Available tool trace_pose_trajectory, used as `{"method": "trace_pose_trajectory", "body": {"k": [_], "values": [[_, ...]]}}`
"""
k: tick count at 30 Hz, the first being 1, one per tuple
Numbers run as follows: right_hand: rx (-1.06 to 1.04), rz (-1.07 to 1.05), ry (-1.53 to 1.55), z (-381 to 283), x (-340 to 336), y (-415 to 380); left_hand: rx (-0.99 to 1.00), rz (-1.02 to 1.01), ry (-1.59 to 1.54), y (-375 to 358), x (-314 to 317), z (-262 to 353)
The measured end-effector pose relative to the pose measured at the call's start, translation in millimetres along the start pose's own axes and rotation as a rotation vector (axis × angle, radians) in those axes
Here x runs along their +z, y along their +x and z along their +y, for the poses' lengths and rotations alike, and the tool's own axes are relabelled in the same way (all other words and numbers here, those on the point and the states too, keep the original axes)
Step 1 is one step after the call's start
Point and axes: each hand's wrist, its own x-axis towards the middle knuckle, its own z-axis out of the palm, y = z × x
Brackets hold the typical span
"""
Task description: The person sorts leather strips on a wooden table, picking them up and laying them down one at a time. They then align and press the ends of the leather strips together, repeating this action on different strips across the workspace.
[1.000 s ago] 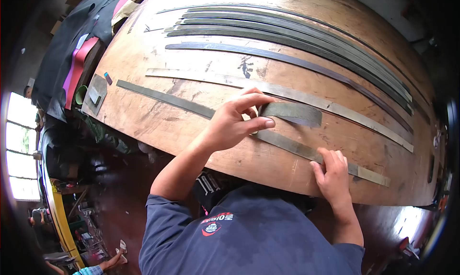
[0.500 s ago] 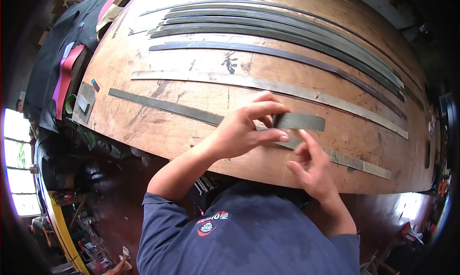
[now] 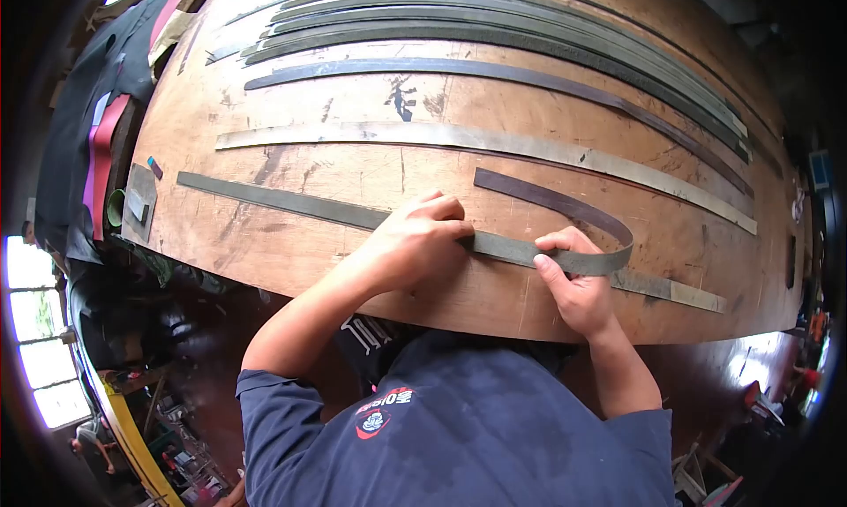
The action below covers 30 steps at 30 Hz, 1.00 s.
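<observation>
A dark strip point(image 3: 565, 205) curves back in a loop at the right, its free end lying on the wooden table point(image 3: 353, 167). My right hand point(image 3: 578, 282) pinches this strip near the bend, thumb in front. My left hand point(image 3: 423, 238) has its fingers closed on the same strip further left. Beneath the hands lies a long grey-green strip point(image 3: 282, 196), running from the left out to a paler end at the right. Just beyond is a long pale strip point(image 3: 397, 135).
Several dark strips point(image 3: 494, 37) lie side by side at the far side, with a purplish strip point(image 3: 494, 68) nearer. Dark and red sheets point(image 3: 106, 141) hang at the left edge. A small plate point(image 3: 141, 202) sits at the left corner. A person's arm shows at lower left.
The rolled strip has opened out into a long loop. My right hand has closed on it, and my left hand has moved down to the lower strip.
</observation>
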Motion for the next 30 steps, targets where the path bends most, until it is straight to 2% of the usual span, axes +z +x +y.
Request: {"method": "trace_pose_trajectory", "body": {"k": [2, 10, 17, 30], "values": [[-0.166, 0.079, -0.266, -1, 1, -1, -0.036, 0.01, -0.023, -6, 0, -2], [-0.151, 0.101, -0.334, 7, 9, 3, -0.064, 0.068, -0.035, -13, 0, -8], [-0.201, 0.101, -0.404, 12, 10, 3, -0.041, 0.014, -0.089, -9, -4, -16], [-0.15, 0.037, -0.438, 11, 7, 9, -0.071, -0.005, -0.174, -2, -5, -21]]}}
